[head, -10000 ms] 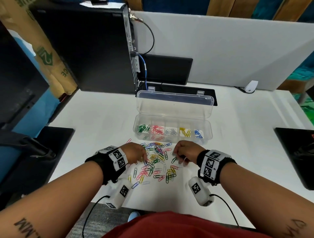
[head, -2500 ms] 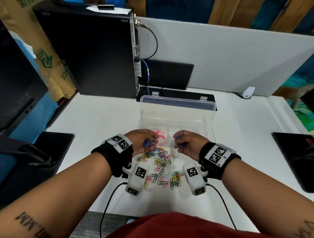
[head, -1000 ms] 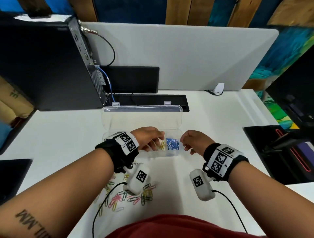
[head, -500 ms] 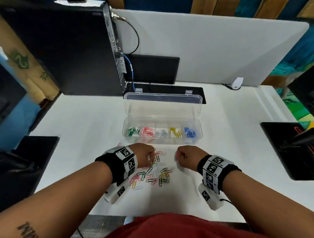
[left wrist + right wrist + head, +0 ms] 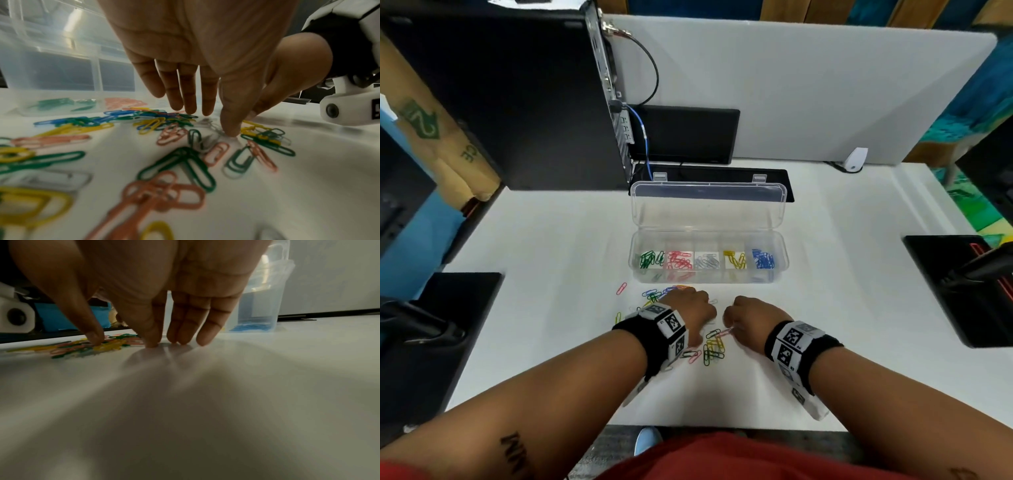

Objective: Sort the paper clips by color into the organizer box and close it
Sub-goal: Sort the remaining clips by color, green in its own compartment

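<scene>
The clear organizer box (image 5: 709,278) stands open, its lid (image 5: 707,209) upright behind it. Its compartments hold green, pink, silver, yellow and blue clips (image 5: 763,261). Loose mixed-colour paper clips (image 5: 710,349) lie on the white table in front of it. My left hand (image 5: 690,310) is over the pile. In the left wrist view my left hand (image 5: 216,123) has straight fingers pointing down and the thumb (image 5: 230,129) pressing on a silver clip (image 5: 213,128). My right hand (image 5: 748,317) (image 5: 123,342) rests its straight fingertips (image 5: 152,344) on the bare table, its thumb touching the pile's edge.
A black computer tower (image 5: 517,96) stands at the back left, with a white partition (image 5: 791,89) behind the table. Black pads lie at the left edge (image 5: 441,342) and the right edge (image 5: 962,287). A small white device (image 5: 854,159) sits at the back right.
One second ago both hands were up at the box by the blue compartment. They have come back down onto the loose pile, fingertips now on the clips and the table.
</scene>
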`<state>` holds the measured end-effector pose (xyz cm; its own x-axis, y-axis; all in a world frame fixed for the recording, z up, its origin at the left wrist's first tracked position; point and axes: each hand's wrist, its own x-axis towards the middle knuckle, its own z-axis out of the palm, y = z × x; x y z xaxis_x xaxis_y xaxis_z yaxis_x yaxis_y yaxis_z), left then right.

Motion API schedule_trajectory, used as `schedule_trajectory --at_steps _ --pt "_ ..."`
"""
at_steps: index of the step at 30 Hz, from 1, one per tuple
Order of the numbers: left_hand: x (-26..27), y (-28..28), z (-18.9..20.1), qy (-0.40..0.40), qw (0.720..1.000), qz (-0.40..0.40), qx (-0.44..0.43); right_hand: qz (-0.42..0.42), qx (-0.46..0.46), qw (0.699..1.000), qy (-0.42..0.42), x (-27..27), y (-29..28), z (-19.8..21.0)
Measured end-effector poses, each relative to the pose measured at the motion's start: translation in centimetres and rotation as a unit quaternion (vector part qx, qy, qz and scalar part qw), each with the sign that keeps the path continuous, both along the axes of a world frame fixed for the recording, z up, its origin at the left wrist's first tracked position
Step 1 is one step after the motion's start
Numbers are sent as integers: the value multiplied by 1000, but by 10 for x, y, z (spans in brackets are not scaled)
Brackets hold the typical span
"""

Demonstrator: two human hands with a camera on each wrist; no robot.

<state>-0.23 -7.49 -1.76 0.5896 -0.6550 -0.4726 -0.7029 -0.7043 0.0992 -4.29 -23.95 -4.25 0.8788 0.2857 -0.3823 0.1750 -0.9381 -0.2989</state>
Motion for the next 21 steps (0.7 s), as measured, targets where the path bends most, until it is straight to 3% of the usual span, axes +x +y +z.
schedule_trajectory --at_steps 6,14,21 --pt "2 -1 -6 -16 1000 -8 -1 -14 1 1000 -17 -4 -1 -6" --pt "6 -3 -13 -22 1000 -4 -1 -21 -1 999 26 -1 -5 -6" --pt "9 -4 -16 -38 997 -51 46 -31 -9 997 73 2 -1 -5"
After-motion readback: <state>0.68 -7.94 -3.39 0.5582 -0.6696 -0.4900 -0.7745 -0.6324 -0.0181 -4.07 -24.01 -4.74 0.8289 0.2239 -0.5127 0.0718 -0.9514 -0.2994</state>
